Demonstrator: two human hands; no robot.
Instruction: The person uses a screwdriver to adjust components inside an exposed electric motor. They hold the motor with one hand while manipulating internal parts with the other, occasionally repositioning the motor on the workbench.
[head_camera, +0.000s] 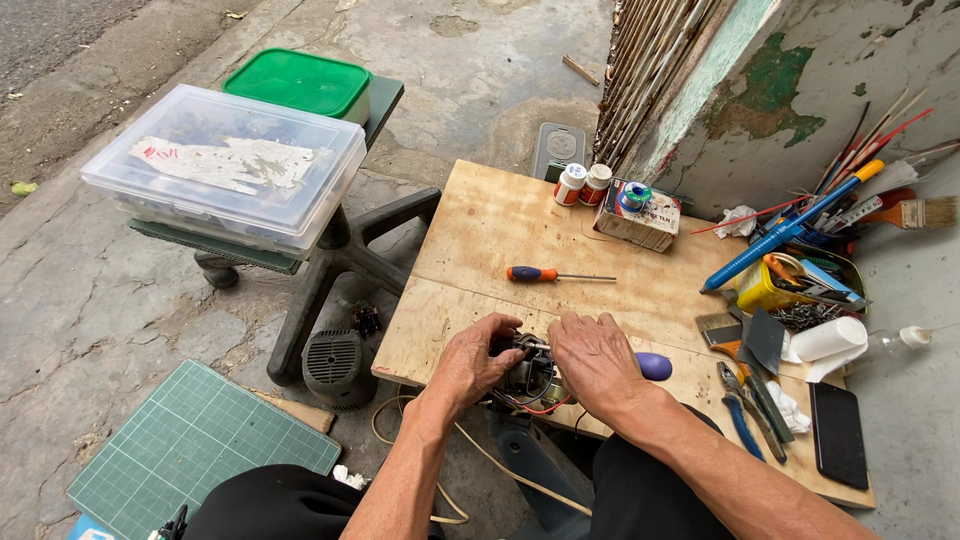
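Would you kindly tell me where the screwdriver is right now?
The screwdriver lies on the wooden table, mid-frame in the head view, just beyond both hands and nearer than the small box.

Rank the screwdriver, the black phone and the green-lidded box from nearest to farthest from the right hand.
From the right hand:
1. Screwdriver, just beyond it on the board.
2. Black phone, at the board's right edge.
3. Green-lidded box, far left on the stool.

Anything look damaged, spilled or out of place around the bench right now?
Nothing spilled. Both hands, left hand and right hand, grip a small motor hanging over the plywood board edge. The wall paint is peeling, and the clear box label is torn.
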